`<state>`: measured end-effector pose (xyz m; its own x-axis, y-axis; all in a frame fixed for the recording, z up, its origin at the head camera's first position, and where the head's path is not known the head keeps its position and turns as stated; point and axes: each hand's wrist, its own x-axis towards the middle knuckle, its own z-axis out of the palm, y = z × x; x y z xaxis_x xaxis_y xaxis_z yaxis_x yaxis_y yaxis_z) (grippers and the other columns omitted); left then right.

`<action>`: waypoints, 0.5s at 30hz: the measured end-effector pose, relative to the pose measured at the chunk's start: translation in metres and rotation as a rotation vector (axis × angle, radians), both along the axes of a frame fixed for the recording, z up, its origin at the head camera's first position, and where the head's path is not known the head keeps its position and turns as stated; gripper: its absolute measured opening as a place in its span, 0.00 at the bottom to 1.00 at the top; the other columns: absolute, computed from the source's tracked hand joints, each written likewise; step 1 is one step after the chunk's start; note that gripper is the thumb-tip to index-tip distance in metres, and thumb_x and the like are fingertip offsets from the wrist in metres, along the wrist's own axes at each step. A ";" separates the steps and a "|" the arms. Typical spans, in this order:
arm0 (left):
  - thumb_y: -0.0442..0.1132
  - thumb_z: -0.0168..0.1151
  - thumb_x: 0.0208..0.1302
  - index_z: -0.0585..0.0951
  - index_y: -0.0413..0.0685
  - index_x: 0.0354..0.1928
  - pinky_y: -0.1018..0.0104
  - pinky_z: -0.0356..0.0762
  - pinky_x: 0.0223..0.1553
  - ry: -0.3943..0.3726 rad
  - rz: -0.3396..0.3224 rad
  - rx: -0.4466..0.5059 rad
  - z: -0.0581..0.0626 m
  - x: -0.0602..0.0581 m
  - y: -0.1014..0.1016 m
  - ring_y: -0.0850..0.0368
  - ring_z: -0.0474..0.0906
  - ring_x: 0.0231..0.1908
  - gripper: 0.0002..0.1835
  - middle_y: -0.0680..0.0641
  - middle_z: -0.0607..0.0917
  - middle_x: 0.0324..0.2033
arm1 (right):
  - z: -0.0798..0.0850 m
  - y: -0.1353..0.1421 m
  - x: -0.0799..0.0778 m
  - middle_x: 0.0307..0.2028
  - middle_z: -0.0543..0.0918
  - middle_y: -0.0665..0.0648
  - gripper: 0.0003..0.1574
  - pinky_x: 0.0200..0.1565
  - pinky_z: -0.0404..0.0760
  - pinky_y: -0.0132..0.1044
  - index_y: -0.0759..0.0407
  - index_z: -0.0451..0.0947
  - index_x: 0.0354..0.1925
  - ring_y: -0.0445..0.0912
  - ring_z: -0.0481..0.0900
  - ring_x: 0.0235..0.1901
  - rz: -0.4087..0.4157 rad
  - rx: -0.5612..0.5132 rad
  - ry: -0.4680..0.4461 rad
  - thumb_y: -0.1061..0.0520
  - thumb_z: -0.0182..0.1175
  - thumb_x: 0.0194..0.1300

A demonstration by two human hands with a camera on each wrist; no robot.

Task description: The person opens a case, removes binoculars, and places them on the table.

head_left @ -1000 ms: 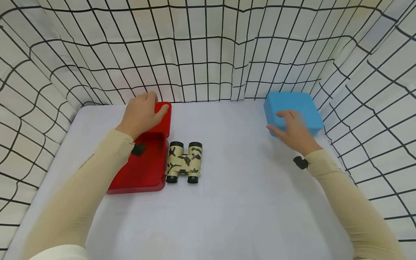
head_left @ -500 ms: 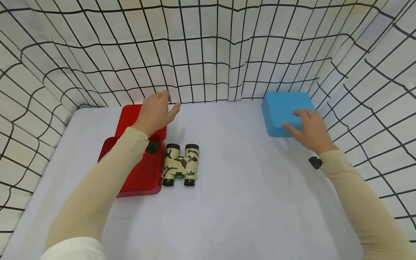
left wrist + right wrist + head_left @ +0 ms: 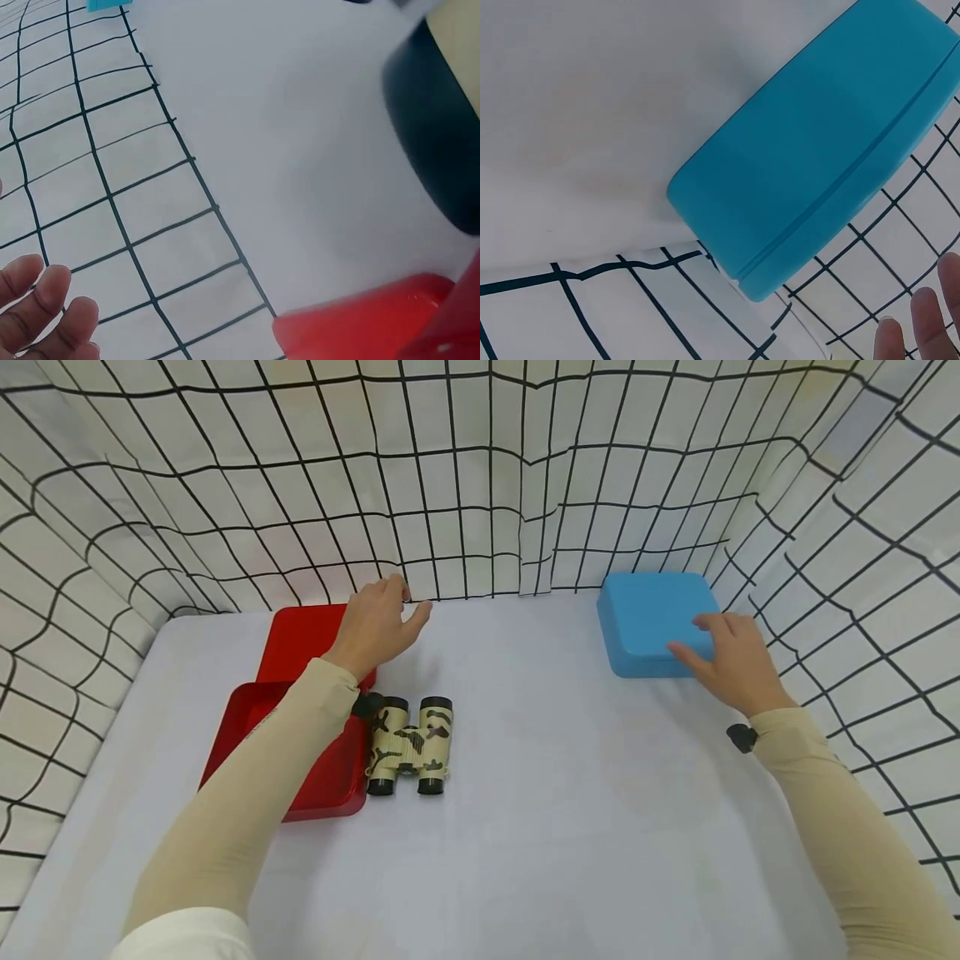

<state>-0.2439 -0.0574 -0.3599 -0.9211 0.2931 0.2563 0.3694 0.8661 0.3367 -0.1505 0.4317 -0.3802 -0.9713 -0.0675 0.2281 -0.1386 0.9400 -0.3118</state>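
My left hand (image 3: pixel 380 625), fingers loosely bent and holding nothing, hovers over the right edge of a red box's raised lid (image 3: pixel 300 639). Below the lid lies the red box (image 3: pixel 330 785), partly hidden by my forearm. Camouflage toy binoculars (image 3: pixel 411 747) lie flat against the box's right side; one black-rimmed barrel (image 3: pixel 431 127) shows large in the left wrist view. Over on the right, my right hand (image 3: pixel 738 664) has thumb and fingers spread, overlapping the right side of a closed blue box (image 3: pixel 652 610). In the right wrist view the fingers (image 3: pixel 928 322) stand apart from the blue box (image 3: pixel 817 150).
A white cloth with a black grid (image 3: pixel 450 477) rises behind and at both sides of the white table (image 3: pixel 525 827). The blue box stands near the back right corner, close to that cloth.
My left hand has moved right from over the red lid to its right edge. My right hand has shifted right, from in front of the blue box to its right side.
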 end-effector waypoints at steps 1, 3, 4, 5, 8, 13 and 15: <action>0.53 0.53 0.75 0.76 0.36 0.48 0.48 0.78 0.42 -0.002 -0.003 0.003 0.000 0.000 0.002 0.41 0.76 0.36 0.23 0.36 0.83 0.36 | 0.000 0.001 0.000 0.60 0.76 0.76 0.43 0.66 0.67 0.68 0.71 0.71 0.64 0.70 0.66 0.65 -0.001 -0.003 -0.002 0.36 0.59 0.74; 0.54 0.53 0.74 0.76 0.36 0.47 0.49 0.77 0.42 -0.004 -0.008 0.006 0.000 0.000 0.006 0.42 0.76 0.36 0.23 0.36 0.83 0.36 | -0.001 0.003 -0.001 0.60 0.76 0.76 0.43 0.67 0.67 0.68 0.72 0.71 0.64 0.70 0.66 0.65 -0.003 -0.010 0.000 0.36 0.58 0.74; 0.54 0.53 0.75 0.76 0.36 0.47 0.49 0.77 0.42 -0.006 -0.012 0.007 0.000 0.000 0.008 0.42 0.75 0.36 0.23 0.36 0.83 0.36 | -0.002 0.004 -0.001 0.60 0.76 0.75 0.42 0.67 0.67 0.68 0.72 0.71 0.64 0.70 0.66 0.66 -0.004 -0.013 0.003 0.36 0.58 0.74; 0.54 0.53 0.75 0.76 0.37 0.48 0.49 0.77 0.42 -0.011 -0.014 0.010 0.000 0.000 0.011 0.42 0.75 0.36 0.23 0.37 0.83 0.36 | -0.002 0.006 -0.002 0.60 0.76 0.76 0.42 0.67 0.66 0.68 0.72 0.70 0.64 0.70 0.66 0.66 -0.004 -0.017 0.005 0.36 0.58 0.74; 0.55 0.53 0.75 0.76 0.38 0.48 0.50 0.77 0.42 -0.035 -0.020 0.029 0.001 0.000 0.018 0.43 0.75 0.37 0.23 0.38 0.83 0.37 | -0.002 0.009 -0.003 0.60 0.76 0.75 0.43 0.67 0.66 0.67 0.72 0.70 0.65 0.70 0.67 0.65 -0.006 -0.021 0.007 0.36 0.57 0.75; 0.55 0.52 0.75 0.75 0.39 0.47 0.52 0.78 0.40 -0.047 -0.043 0.044 0.002 -0.002 0.032 0.44 0.75 0.37 0.22 0.39 0.83 0.37 | -0.002 0.014 -0.005 0.61 0.75 0.75 0.44 0.66 0.66 0.67 0.72 0.69 0.66 0.70 0.67 0.65 -0.017 -0.037 -0.010 0.34 0.56 0.75; 0.55 0.52 0.75 0.76 0.39 0.46 0.52 0.78 0.40 -0.033 -0.056 0.037 0.002 -0.002 0.038 0.44 0.75 0.36 0.22 0.39 0.83 0.36 | -0.001 0.016 -0.005 0.62 0.75 0.75 0.45 0.66 0.65 0.68 0.72 0.69 0.67 0.70 0.66 0.65 -0.025 -0.044 -0.018 0.34 0.56 0.75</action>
